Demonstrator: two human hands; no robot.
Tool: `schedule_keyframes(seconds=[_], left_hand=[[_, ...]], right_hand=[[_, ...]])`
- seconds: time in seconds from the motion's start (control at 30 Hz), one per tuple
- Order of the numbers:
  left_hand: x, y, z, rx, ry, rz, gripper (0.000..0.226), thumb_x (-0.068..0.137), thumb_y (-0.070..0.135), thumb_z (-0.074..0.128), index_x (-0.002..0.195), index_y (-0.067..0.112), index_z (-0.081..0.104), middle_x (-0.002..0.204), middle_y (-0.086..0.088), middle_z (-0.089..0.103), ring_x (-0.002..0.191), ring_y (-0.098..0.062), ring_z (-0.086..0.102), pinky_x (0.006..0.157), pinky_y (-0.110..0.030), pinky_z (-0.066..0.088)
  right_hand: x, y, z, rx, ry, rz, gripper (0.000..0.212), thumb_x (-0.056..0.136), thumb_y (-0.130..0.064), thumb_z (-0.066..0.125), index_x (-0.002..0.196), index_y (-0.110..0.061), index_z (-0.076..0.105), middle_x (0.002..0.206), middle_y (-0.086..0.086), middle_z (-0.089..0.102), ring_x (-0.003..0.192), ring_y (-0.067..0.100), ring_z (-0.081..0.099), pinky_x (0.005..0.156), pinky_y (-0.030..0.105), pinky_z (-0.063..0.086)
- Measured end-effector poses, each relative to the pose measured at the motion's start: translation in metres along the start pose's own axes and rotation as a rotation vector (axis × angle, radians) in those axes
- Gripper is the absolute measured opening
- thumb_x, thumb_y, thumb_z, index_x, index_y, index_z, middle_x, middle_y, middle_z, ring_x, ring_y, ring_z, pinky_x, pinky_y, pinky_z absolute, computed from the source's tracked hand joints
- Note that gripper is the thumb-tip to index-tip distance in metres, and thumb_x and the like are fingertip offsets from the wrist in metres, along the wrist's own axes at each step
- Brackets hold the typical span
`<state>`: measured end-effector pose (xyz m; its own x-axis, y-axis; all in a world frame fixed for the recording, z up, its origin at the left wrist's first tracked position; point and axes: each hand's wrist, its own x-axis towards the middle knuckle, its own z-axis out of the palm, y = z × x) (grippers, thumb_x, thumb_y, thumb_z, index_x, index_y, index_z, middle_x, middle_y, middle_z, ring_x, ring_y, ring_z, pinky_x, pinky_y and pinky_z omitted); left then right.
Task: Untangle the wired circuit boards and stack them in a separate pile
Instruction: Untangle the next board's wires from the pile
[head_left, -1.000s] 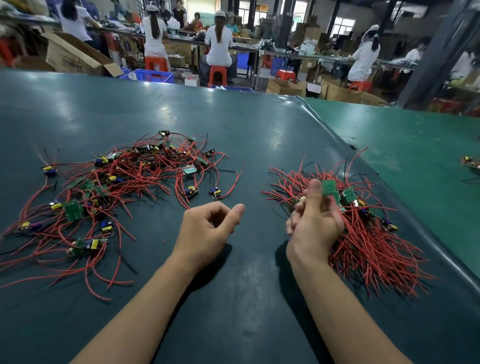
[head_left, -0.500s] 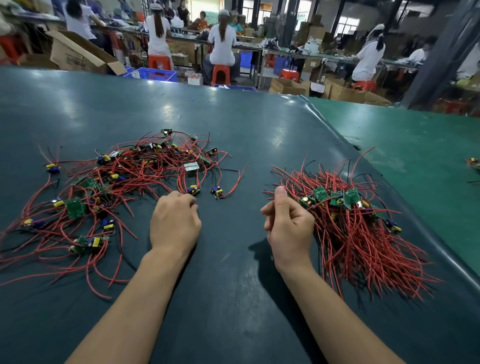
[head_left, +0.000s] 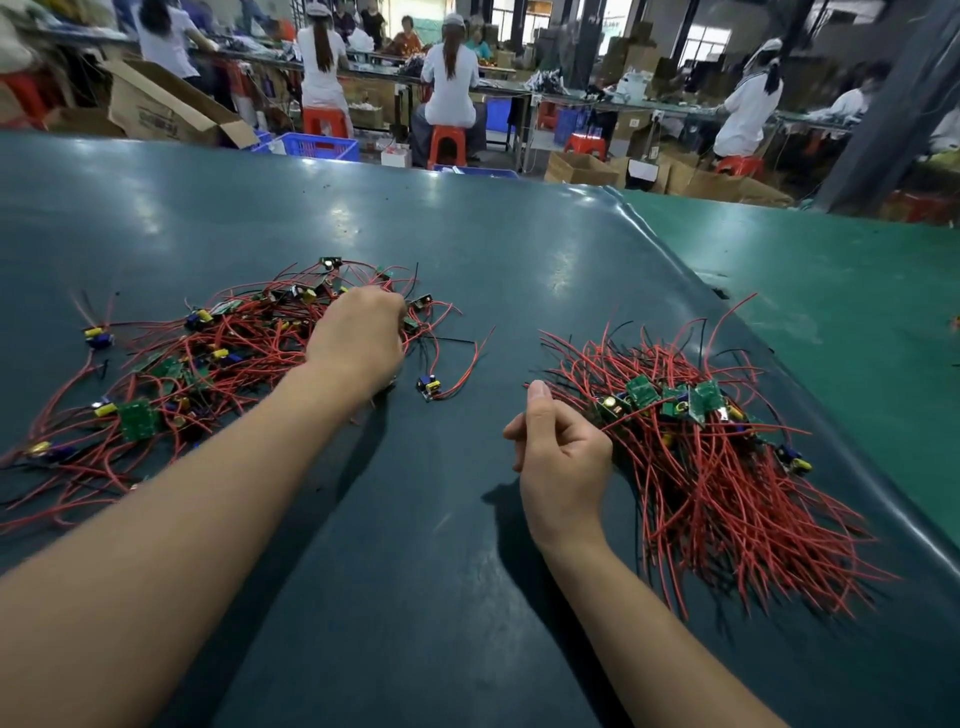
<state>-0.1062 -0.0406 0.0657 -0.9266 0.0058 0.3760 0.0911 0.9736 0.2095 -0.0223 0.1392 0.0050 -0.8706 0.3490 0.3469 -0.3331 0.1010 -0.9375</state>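
On the desk (head_left: 467, 249), my left hand (head_left: 358, 338) is curled into the tangled pile (head_left: 208, 364), grip hidden, right hand (head_left: 563, 452) loosely curled, empty, beside the sorted stack (head_left: 701, 441); I'd pinch one board, pull slowly.

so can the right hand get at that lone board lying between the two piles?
Probably yes. The lone board lies on bare mat, just clear of the tangled pile, and nothing sits between it and the right hand, which looks empty. The left hand is beside it but not over it.
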Motion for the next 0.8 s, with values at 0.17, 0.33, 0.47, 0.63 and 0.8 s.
schedule_keyframes(seconds=[0.17,0.33,0.47,0.63,0.8], left_hand=[[0.017,-0.014,0.019,0.223,-0.235,0.002,0.017,0.085,0.000,0.053,0.098,0.004,0.064,0.103,-0.018,0.063,0.090,-0.036,0.059,0.076,-0.043,0.050],[0.010,-0.018,0.031,0.318,-0.154,-0.012,0.018,0.088,0.010,0.058,0.105,0.007,0.062,0.106,-0.015,0.064,0.103,-0.035,0.057,0.087,-0.045,0.046],[0.008,-0.017,0.011,0.342,-0.165,-0.108,0.028,0.080,0.030,0.067,0.104,0.016,0.068,0.110,-0.012,0.064,0.109,-0.033,0.053,0.094,-0.044,0.041],[0.000,-0.009,-0.051,-0.285,0.289,-0.005,0.021,0.077,0.030,0.074,0.094,0.018,0.076,0.090,-0.008,0.070,0.080,-0.023,0.063,0.080,-0.032,0.052],[-0.024,0.020,-0.070,-1.370,0.379,-0.277,0.010,0.080,0.016,0.078,0.085,0.017,0.069,0.073,0.006,0.071,0.066,-0.007,0.067,0.068,-0.021,0.055]], right_hand=[[0.000,0.000,-0.002,0.011,-0.014,0.018,0.049,0.098,-0.033,0.054,0.051,-0.017,0.058,0.044,0.000,0.045,0.043,0.014,0.042,0.050,0.027,0.036],[0.001,0.000,0.001,0.019,-0.027,0.025,0.049,0.098,-0.032,0.055,0.050,-0.019,0.059,0.041,-0.002,0.045,0.040,0.011,0.042,0.048,0.024,0.035],[0.001,0.001,-0.001,0.014,-0.026,0.032,0.050,0.099,-0.031,0.055,0.051,-0.019,0.058,0.041,-0.003,0.045,0.040,0.011,0.042,0.049,0.024,0.035],[0.002,0.001,0.000,0.028,-0.028,0.040,0.050,0.100,-0.027,0.055,0.052,-0.014,0.060,0.041,-0.003,0.045,0.039,0.009,0.041,0.047,0.022,0.035],[0.002,0.001,-0.001,0.014,-0.133,0.091,0.034,0.099,-0.025,0.056,0.070,-0.009,0.067,0.049,-0.005,0.051,0.043,0.004,0.044,0.048,0.017,0.035]])
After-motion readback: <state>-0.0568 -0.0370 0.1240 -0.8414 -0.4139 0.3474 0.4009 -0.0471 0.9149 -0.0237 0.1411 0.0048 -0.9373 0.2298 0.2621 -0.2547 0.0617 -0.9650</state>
